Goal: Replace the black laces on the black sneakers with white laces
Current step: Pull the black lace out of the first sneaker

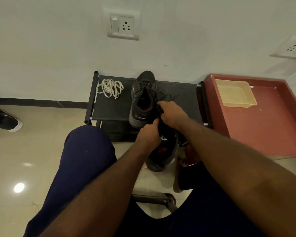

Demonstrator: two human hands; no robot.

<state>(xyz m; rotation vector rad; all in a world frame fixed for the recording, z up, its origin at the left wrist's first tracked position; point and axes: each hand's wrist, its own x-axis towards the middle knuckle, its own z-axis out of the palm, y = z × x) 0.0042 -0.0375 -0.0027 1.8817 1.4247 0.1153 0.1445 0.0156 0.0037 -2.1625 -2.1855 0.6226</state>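
Note:
One black sneaker (143,100) stands on the black shoe rack (113,106), toe toward the wall, its black laces loosened. A second black sneaker (164,151) is held up in front of the rack, heel toward me. My left hand (148,134) grips its left side near the tongue. My right hand (170,114) curls over its upper front, where loose black lace (167,96) trails onto the rack. White laces (109,88) lie in a loose bundle on the rack's left part.
A red tray-like table (263,120) with a beige plastic basket (234,93) stands right of the rack. Another person's black shoe (5,121) is at the far left on the tiled floor. A white wall with sockets rises behind. My knees frame the bottom.

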